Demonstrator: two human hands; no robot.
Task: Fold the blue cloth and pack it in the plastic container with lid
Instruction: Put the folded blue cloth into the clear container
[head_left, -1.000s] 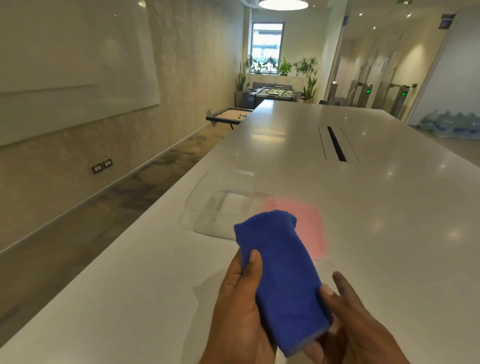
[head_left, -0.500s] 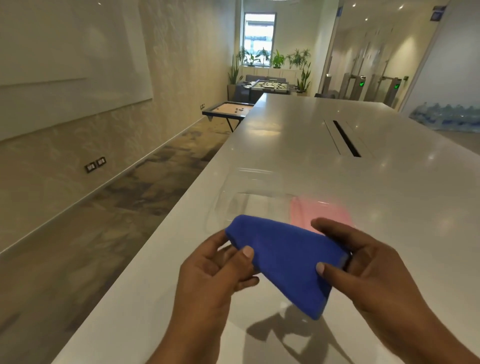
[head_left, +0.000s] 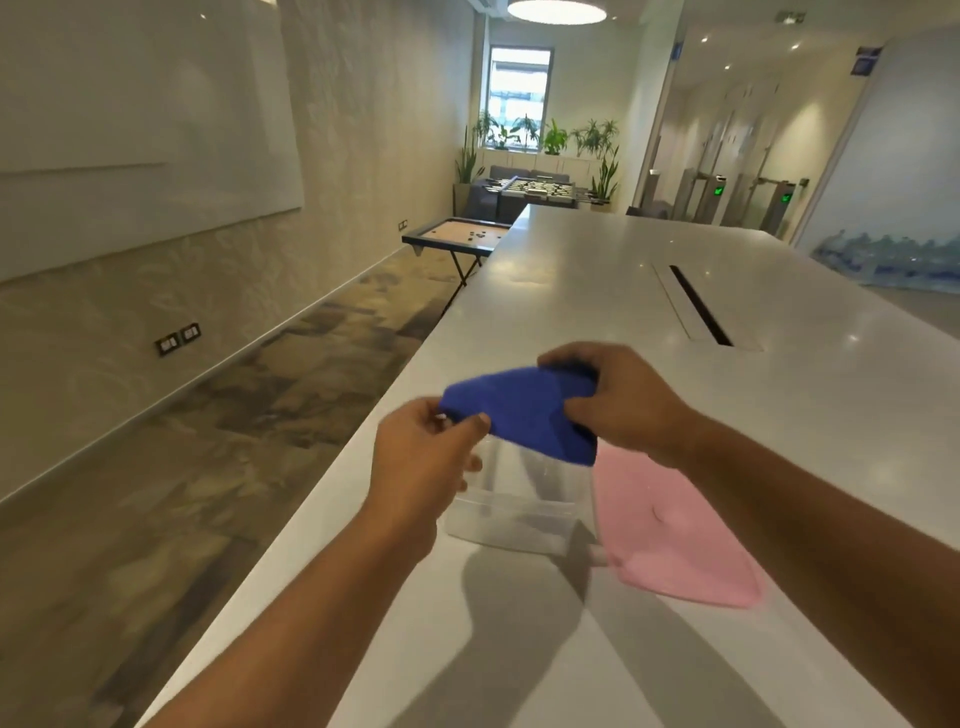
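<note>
Hands (head_left: 524, 421) now farther out, both gripping folded blue cloth (head_left: 524, 410) above clear container (head_left: 514, 514), earlier nearer

No readable text anywhere. Blue sign (head_left: 868, 60) high on the right glass wall: white marks on it, too small and blurred to read. A second, smaller blue sign (head_left: 677, 50) further left, also illegible. Green lit symbols on the turnstile gates (head_left: 719, 189), arrow-like shapes, not letters or numbers as far as can be told. Wall sockets (head_left: 178, 339) on the left wall: no legible marking. Blue cloth (head_left: 524, 410), plastic container (head_left: 511, 512), pink lid (head_left: 670, 530) and tabletop (head_left: 597, 291): no label, brand or number visible.
</note>
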